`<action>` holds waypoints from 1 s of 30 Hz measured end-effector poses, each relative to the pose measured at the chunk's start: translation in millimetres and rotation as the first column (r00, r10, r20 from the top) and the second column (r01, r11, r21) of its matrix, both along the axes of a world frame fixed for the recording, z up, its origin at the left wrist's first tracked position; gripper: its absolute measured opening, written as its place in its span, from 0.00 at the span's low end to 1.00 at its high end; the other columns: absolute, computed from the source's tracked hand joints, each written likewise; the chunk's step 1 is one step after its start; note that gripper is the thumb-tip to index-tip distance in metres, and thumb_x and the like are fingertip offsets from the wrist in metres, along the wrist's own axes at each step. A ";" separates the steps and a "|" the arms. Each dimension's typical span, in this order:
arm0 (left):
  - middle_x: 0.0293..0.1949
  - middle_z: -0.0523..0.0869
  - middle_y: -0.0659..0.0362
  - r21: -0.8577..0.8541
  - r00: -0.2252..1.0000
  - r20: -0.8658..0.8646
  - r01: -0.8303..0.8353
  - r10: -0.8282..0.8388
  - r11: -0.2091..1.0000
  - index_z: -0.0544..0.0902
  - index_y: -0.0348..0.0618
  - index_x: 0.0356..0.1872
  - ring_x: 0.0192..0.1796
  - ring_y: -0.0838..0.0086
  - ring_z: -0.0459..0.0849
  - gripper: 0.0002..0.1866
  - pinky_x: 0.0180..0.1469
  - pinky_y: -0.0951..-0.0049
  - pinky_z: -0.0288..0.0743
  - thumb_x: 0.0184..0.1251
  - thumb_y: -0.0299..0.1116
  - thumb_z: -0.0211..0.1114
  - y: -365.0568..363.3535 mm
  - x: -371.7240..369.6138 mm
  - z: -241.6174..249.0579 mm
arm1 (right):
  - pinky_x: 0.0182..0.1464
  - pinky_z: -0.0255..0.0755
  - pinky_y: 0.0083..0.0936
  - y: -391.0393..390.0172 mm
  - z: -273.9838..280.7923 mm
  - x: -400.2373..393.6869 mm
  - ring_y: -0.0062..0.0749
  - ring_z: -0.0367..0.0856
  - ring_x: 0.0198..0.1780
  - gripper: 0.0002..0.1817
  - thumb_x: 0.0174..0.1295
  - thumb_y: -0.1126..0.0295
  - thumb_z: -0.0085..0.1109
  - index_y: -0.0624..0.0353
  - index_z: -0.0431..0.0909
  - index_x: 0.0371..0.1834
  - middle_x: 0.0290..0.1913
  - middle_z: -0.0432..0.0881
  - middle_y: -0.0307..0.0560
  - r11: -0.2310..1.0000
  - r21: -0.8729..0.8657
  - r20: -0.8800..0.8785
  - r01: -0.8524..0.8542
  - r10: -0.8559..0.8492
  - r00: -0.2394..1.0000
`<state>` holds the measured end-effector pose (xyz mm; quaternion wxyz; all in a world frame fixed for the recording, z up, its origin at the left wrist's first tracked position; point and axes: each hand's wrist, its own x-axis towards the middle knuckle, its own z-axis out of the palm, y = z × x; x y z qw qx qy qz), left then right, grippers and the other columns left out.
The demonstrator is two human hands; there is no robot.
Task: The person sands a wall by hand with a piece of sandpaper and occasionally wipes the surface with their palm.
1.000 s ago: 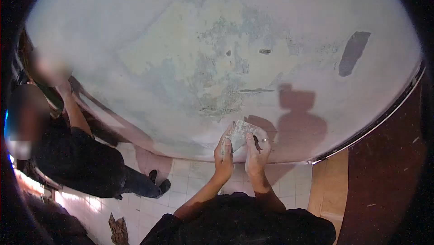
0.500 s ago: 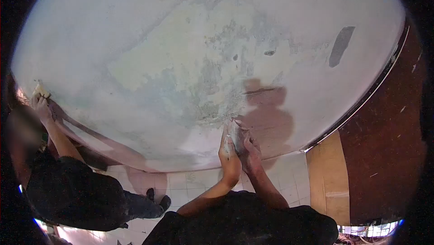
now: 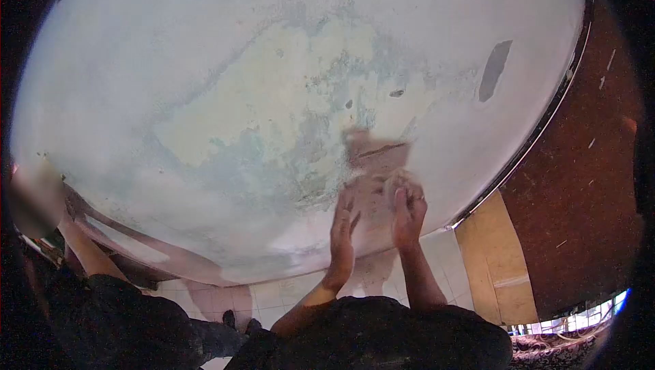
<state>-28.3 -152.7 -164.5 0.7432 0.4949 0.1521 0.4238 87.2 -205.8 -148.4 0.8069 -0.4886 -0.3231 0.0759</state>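
Observation:
In front of me is a wall (image 3: 259, 206) with whitish paint and a large worn patch of yellowish and grey-green filler (image 3: 259, 83). My left hand (image 3: 343, 230) is raised close to the lower wall, fingers stretched out, with nothing in it. Beside it, to the right, my right hand (image 3: 409, 209) is closed, its fingers curled around a pale folded sheet (image 3: 394, 186), mostly hidden; I cannot tell its material. The shadow of my head and hands falls on the wall around them.
At the left, another person (image 3: 109, 308) in dark clothes reaches toward the wall. A dark grey patch (image 3: 495, 69) and small holes mark the surface. On the right are a dark brown panel (image 3: 573, 199) and a tan board (image 3: 495, 261). White tiles (image 3: 273, 302) cover the floor.
My hands, together on the pale sheet before, have moved apart; the right went up and right with the sheet, the left let go. The camera view has shifted slightly.

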 end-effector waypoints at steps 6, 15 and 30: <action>0.74 0.59 0.46 0.325 0.865 0.100 -0.495 0.491 0.806 0.60 0.34 0.72 0.75 0.54 0.58 0.30 0.74 0.56 0.53 0.77 0.42 0.50 43.7 -28.6 25.0 | 0.46 0.73 0.23 48.6 58.8 46.3 0.31 0.78 0.44 0.12 0.67 0.74 0.60 0.59 0.80 0.52 0.50 0.76 0.48 0.859 0.235 0.662 0.455 -0.484 0.572; 0.73 0.51 0.34 0.801 0.214 0.394 -0.556 0.894 -0.220 0.66 0.37 0.68 0.75 0.41 0.47 0.27 0.72 0.39 0.39 0.71 0.37 0.50 153.1 -39.6 28.5 | 0.32 0.80 0.34 84.0 14.7 50.5 0.41 0.84 0.42 0.21 0.62 0.64 0.62 0.42 0.79 0.60 0.54 0.77 0.52 0.771 0.074 0.818 0.633 -0.410 0.404; 0.74 0.52 0.36 0.815 0.170 0.489 -0.439 0.856 -0.378 0.68 0.44 0.68 0.77 0.41 0.45 0.28 0.72 0.36 0.40 0.68 0.39 0.54 167.1 -37.0 15.7 | 0.36 0.79 0.33 81.8 24.2 37.1 0.48 0.84 0.43 0.18 0.65 0.76 0.57 0.61 0.78 0.59 0.51 0.83 0.57 0.707 0.102 0.885 0.700 -0.386 0.261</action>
